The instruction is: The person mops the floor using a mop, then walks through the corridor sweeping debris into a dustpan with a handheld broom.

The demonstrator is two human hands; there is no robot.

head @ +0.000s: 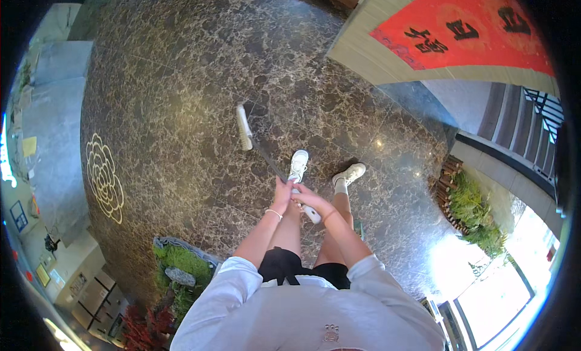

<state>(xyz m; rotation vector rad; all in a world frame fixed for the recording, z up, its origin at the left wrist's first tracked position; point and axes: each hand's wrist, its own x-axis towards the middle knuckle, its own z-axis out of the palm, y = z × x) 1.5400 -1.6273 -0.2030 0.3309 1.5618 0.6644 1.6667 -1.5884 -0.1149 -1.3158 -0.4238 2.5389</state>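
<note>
A long-handled broom (268,160) slants away from my body, its white bristled head (244,127) down at the dark marble floor. Around its shaft, at the lower part of the white grip, is my left hand (283,195), which wears a bracelet at the wrist. Just nearer to me, my right hand (311,198) also holds the broom, close to the white grip end (312,214). Both hands are near each other, and the fingers partly cover the handle. Beyond them stand my feet in a white left shoe (299,164) and a white right shoe (352,173).
A grey-topped counter (56,106) runs along the left. Near left is a moss bed (181,255) with a rock; at right, ferns (470,201) behind log edging (445,183). A panel with a red sheet (463,33) bearing writing stands upper right, near stairs (513,119).
</note>
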